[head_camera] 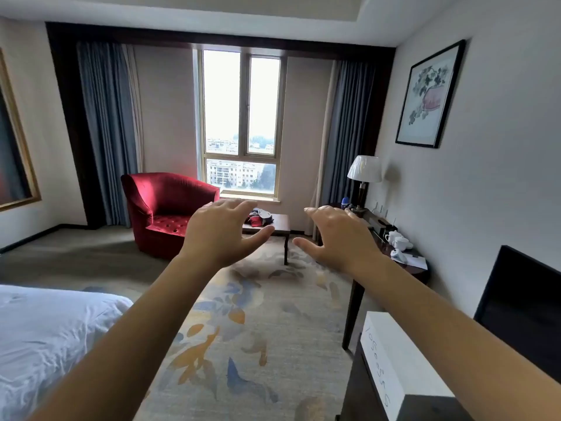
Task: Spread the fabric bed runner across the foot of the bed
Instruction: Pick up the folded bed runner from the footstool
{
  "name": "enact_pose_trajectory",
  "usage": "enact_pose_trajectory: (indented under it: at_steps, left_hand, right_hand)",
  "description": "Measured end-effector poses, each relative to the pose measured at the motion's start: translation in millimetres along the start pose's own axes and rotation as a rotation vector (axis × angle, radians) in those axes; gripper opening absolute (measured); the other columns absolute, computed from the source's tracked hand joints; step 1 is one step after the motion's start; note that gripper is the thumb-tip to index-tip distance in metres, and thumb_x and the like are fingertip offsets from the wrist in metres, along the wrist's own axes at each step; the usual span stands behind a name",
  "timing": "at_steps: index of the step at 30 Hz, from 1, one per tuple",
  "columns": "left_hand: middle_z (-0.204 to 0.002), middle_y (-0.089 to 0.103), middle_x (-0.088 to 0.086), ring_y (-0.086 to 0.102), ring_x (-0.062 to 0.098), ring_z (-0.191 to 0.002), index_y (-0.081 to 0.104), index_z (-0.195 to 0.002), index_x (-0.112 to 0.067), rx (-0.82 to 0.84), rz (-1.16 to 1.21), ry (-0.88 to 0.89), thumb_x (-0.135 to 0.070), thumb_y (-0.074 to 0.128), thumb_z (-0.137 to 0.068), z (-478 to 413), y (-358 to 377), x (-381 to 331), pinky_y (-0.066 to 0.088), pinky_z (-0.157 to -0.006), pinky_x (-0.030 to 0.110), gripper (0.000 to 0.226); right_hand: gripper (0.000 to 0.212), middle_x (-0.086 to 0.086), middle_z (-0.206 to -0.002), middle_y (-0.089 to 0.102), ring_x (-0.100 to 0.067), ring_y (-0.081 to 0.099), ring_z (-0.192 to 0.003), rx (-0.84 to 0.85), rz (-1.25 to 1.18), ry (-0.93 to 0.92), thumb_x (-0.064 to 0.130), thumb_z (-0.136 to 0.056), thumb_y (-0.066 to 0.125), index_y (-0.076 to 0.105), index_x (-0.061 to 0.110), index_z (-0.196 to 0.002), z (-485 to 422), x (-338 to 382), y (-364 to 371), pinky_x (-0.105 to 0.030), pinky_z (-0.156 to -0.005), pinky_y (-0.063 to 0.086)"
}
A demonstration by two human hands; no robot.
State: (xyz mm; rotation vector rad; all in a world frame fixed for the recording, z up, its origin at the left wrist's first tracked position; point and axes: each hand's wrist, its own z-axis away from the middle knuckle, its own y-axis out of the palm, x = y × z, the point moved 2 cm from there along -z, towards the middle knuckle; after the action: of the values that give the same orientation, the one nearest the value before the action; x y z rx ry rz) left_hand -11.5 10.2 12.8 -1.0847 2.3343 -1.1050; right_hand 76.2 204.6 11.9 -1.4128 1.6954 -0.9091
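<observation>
Both my arms stretch forward at chest height over the carpet. My left hand [220, 230] is open, fingers curved and apart, holding nothing. My right hand [340, 235] is open the same way, about a hand's width to its right. The bed [45, 335], covered in a white rumpled sheet, fills the lower left corner, below and left of my left arm. A bundle of red and grey fabric [259, 218] lies on a small dark table [280, 226] beyond my hands, near the window. I cannot tell whether it is the bed runner.
A red armchair [164, 211] stands left of the small table. A dark desk [403, 262] along the right wall carries a lamp [364, 174], cups and papers. A black screen [522, 311] and a white box [397, 363] are at near right. Patterned carpet [243, 344] lies between.
</observation>
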Motion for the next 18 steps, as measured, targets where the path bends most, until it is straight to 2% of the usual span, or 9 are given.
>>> enact_pose_trajectory:
  at_steps: [10,18]
  left_hand:
    - [-0.131,0.057,-0.003,0.050,0.017,-0.123,0.046,-0.133,-0.031,-0.001,-0.102,0.010,-0.076,0.023,-0.079,-81.9,70.3,26.9,0.039,-0.103,0.042,0.074]
    - [-0.127,0.060,-0.004,0.051,0.017,-0.121,0.047,-0.133,-0.030,-0.002,-0.146,-0.034,-0.076,0.022,-0.080,-178.8,130.5,26.2,0.039,-0.101,0.040,0.074]
  right_hand:
    - [0.068,0.000,-0.137,0.049,-0.018,0.042,-0.129,-0.046,-0.023,-0.036,0.067,-0.086,0.042,0.040,0.023,-0.138,-97.8,-49.1,62.0,-0.047,-0.114,0.025]
    - [0.069,-0.002,-0.137,0.051,-0.019,0.042,-0.130,-0.115,-0.064,-0.053,0.069,-0.084,0.039,0.043,0.024,-0.135,-201.6,-112.2,115.0,-0.048,-0.113,0.023]
